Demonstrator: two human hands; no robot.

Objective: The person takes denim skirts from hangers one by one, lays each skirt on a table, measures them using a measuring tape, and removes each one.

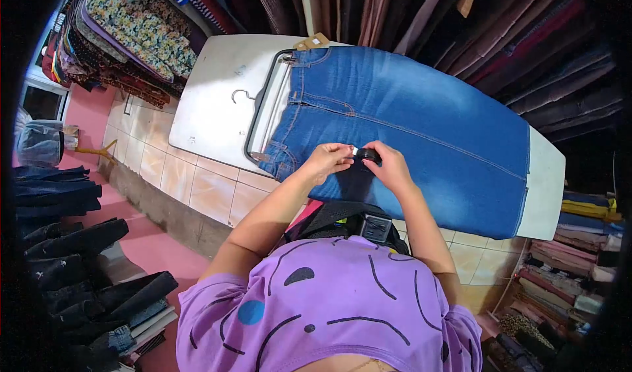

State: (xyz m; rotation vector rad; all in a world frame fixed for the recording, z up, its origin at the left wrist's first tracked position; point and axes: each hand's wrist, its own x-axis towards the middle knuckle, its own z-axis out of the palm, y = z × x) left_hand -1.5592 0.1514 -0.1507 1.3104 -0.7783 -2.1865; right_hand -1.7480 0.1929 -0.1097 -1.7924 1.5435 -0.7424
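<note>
My right hand [392, 170] grips a small black rounded object with a white end [368, 155], possibly a retractable tape measure; its exact kind is hard to make out. The fingers of my left hand [327, 163] are pinched at the white end. Both hands are above a blue denim skirt [421, 122], which lies flat with its waistband to the left. A black clip hanger [264, 95] with a metal hook holds the waistband at both corners. A brown tag [312, 41] sticks out by the upper waistband corner.
The skirt lies on a white board [210, 76]. Hanging trousers [513, 43] crowd the far side, and printed garments [141, 26] hang at upper left. Dark jeans [99, 293] are piled at left; folded clothes [559, 280] stack at right. A tiled ledge [204, 181] runs below the board.
</note>
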